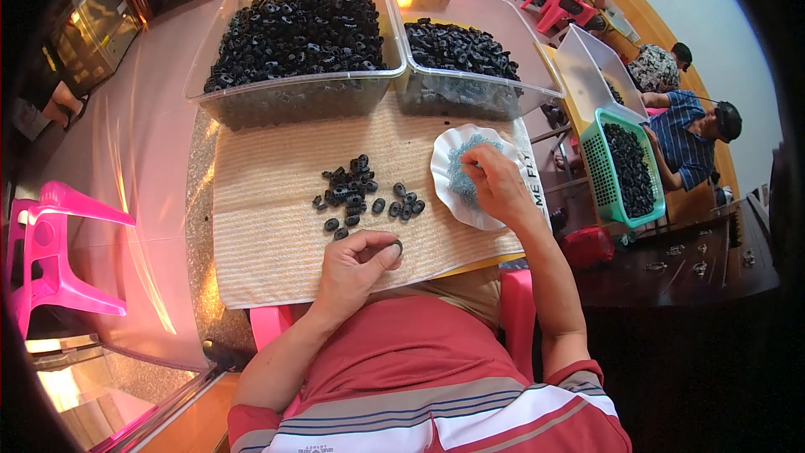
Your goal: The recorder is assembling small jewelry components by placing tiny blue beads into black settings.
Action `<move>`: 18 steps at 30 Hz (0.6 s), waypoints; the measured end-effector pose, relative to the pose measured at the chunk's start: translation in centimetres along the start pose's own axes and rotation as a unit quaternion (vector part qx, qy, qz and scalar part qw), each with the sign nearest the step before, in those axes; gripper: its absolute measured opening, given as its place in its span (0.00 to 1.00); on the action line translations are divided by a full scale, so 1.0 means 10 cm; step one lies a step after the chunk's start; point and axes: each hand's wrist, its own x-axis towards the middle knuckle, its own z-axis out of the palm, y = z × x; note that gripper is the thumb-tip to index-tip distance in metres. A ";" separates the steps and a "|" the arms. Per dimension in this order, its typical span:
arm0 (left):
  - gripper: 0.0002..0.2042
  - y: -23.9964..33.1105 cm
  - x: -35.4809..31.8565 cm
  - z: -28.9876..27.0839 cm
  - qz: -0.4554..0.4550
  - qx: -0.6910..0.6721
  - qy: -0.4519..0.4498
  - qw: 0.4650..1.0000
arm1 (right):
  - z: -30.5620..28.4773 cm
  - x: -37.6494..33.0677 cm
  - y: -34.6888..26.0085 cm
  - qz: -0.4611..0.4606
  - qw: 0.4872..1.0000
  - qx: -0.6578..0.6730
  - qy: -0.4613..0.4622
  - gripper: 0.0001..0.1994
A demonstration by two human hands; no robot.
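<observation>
My left hand [352,275] is at the near edge of the cloth-covered table, closed, pinching a small black oval plastic part [397,247] between thumb and fingertips. My right hand [501,188] reaches over a white scalloped plate [440,174] that holds a heap of tiny pale-blue pieces [462,188]. Its fingers are pinched together at the heap; whatever they hold is hidden. Just beyond my left hand, a loose pile of black plastic parts [350,188] lies on the cloth, with several more black oval parts [407,205] grouped between pile and plate.
Two clear plastic bins full of black parts, a large left one [293,102] and a right one [459,99], stand along the table's far side. To the right, a person in a striped shirt [693,138] sits near a green basket [605,193]. A pink stool [60,245] stands left.
</observation>
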 end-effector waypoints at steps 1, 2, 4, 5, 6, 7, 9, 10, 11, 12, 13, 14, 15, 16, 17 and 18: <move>0.09 -0.01 0.00 0.00 0.004 0.004 -0.001 1.000 | 0.00 -0.01 0.00 0.000 1.000 0.001 0.000 0.06; 0.09 -0.02 0.00 0.00 0.004 0.004 -0.001 1.000 | 0.00 -0.01 0.01 -0.002 1.000 0.001 0.014 0.06; 0.09 -0.04 -0.01 -0.01 0.014 0.019 -0.001 1.000 | -0.01 -0.03 0.01 -0.004 1.000 0.003 0.027 0.07; 0.09 -0.04 -0.02 0.00 0.013 0.019 0.000 1.000 | -0.01 -0.05 0.01 0.007 0.999 0.033 0.023 0.05; 0.09 -0.03 -0.03 0.00 0.016 0.028 0.000 0.999 | -0.01 -0.07 -0.01 0.019 0.998 0.064 0.018 0.04; 0.09 -0.02 -0.03 0.01 0.019 0.038 0.001 0.999 | -0.02 -0.09 -0.08 0.020 0.998 0.066 0.016 0.04; 0.09 -0.05 -0.02 0.01 0.045 0.051 0.001 0.998 | -0.04 -0.14 -0.30 0.176 0.945 0.271 -0.045 0.02; 0.09 -0.05 -0.02 0.02 0.073 0.065 -0.002 0.995 | 0.00 -0.18 -0.34 0.176 0.927 0.329 -0.048 0.02; 0.09 -0.03 -0.03 0.03 0.069 0.066 0.001 0.995 | 0.03 -0.21 -0.41 0.174 0.913 0.364 -0.062 0.03; 0.09 0.01 -0.04 0.03 0.075 0.109 0.000 0.991 | 0.07 -0.25 -0.48 0.172 0.897 0.400 -0.076 0.03; 0.10 0.03 -0.04 0.04 0.080 0.151 -0.002 0.985 | 0.12 -0.28 -0.53 0.157 0.887 0.426 -0.091 0.03; 0.10 -0.01 -0.03 0.04 0.076 0.136 -0.001 0.988 | 0.16 -0.30 -0.61 0.157 0.881 0.434 -0.102 0.03; 0.10 0.01 -0.04 0.05 0.071 0.136 0.001 0.988 | 0.19 -0.32 -0.69 0.156 0.875 0.443 -0.114 0.03; 0.10 0.05 -0.05 0.06 0.065 0.142 0.002 0.988 | 0.21 -0.34 -0.70 0.161 0.863 0.460 -0.135 0.04; 0.10 0.07 -0.05 0.07 0.059 0.148 0.002 0.987 | 0.23 -0.36 -0.72 0.163 0.861 0.462 -0.138 0.04; 0.10 0.06 -0.05 0.07 0.056 0.147 0.004 0.988 | 0.25 -0.38 -0.74 0.168 0.856 0.465 -0.150 0.05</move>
